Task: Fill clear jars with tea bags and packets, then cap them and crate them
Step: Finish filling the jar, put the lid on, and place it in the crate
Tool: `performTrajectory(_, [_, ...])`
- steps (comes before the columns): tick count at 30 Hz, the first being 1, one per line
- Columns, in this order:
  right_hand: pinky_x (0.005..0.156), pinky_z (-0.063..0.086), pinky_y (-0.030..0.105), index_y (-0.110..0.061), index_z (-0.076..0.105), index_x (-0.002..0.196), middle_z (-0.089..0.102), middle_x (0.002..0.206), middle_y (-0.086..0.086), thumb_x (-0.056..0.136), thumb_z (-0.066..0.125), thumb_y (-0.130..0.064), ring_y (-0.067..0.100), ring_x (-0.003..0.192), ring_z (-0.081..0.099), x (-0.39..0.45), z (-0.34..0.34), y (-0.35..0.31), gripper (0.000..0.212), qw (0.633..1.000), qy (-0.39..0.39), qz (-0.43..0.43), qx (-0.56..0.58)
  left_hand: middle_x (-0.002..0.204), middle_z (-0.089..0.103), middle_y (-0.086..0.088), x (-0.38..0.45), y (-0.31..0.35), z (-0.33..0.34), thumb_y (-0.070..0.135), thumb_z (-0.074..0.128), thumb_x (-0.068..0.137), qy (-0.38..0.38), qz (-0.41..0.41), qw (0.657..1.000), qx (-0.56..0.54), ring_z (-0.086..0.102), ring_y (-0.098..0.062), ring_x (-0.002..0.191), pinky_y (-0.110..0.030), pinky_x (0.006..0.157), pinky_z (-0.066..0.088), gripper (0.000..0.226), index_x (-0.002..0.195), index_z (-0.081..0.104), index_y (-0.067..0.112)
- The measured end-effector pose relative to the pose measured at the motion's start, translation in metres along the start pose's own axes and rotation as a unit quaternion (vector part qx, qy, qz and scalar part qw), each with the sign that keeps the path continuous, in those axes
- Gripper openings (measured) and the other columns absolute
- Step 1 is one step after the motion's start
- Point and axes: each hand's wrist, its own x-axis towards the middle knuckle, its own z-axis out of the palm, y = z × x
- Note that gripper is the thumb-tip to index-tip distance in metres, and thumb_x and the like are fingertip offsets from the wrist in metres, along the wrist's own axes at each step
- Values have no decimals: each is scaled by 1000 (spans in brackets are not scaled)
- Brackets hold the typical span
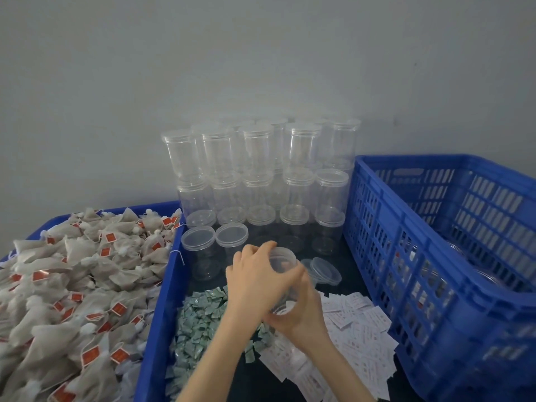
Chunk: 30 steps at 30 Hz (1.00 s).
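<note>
A clear jar [282, 264] is held tilted over the dark table, in front of the jar stack. My left hand [258, 278] grips its upper end, fingers curled over the rim; I cannot tell whether a lid is on it. My right hand [298, 313] holds the lower end from below. Pyramid tea bags [66, 285] with red tags fill the blue tray [162, 285] on the left. Green packets [200, 320] and white packets [359, 326] lie heaped under my hands. A blue crate [435, 285] stands at the right, with jars dimly visible through its wall.
Empty capped clear jars [261, 175] are stacked in tiers against the grey wall. Two more capped jars [214, 248] stand just left of my hands. Loose clear lids [323, 271] lie right of the held jar, close to the crate wall.
</note>
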Motion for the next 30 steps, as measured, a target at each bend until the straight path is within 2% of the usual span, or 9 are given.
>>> performTrajectory(3, [73,48,6,-38,42,132,61,114,-22,51,78,-52,-8,100,61,4,-2,1,90,1000,22,1,-12,145,31,-2,0,7,8,73,49,77,-18,24,999,-36,25,-24,137,-46,109,27,80,146,27,39])
performTrajectory(7, [74,44,1,-47,38,132,58,116,-35,54,84,-42,-14,103,59,2,-21,7,91,999,53,-11,7,156,-1,18,19,-10,-25,40,72,79,-325,187,921,-103,2,-5,145,-32,114,20,96,149,6,50])
performTrajectory(10, [78,45,3,-48,37,131,60,120,-26,53,84,-44,-12,107,58,2,-23,7,91,999,48,1,-13,140,33,9,31,-8,-30,51,74,72,-251,174,952,-6,30,-15,134,-36,109,30,93,147,21,45])
performTrajectory(14, [82,43,3,-28,34,146,55,131,-15,52,74,-55,-4,112,54,6,-19,5,106,997,65,22,-34,124,36,-1,23,13,-5,77,58,70,-127,88,987,42,33,-24,127,-44,105,32,91,146,25,39])
performTrajectory(17, [91,49,17,-29,31,148,53,134,-13,52,77,-53,4,119,54,7,-23,11,109,997,66,31,-40,158,5,2,28,8,-4,61,68,75,-253,140,956,-47,8,-19,146,-44,115,22,107,150,-5,43])
performTrajectory(19, [95,52,27,-35,32,145,54,133,-13,53,84,-47,4,119,55,4,-27,17,106,996,67,44,-32,160,5,10,38,0,-19,39,76,77,-347,198,914,-74,14,-9,143,-33,115,22,106,151,0,43])
performTrajectory(24, [96,53,34,-28,33,147,56,134,-8,52,84,-45,10,120,56,4,-25,19,109,996,73,44,-35,120,43,5,36,10,-17,68,67,69,-206,121,971,5,45,-17,115,-33,96,40,82,137,35,38])
performTrajectory(27, [94,54,39,-24,31,148,55,134,-4,53,80,-51,13,119,57,9,-25,15,110,996,79,34,-39,128,37,-2,26,18,3,82,50,70,-120,103,985,68,35,-24,127,-42,102,32,92,144,28,31])
performTrajectory(30, [94,55,39,-29,31,148,55,135,-7,56,85,-45,10,119,57,11,-29,18,108,996,84,36,-24,158,-6,7,32,14,-8,55,69,77,-287,182,940,-25,-6,-14,147,-42,118,15,107,150,-9,42])
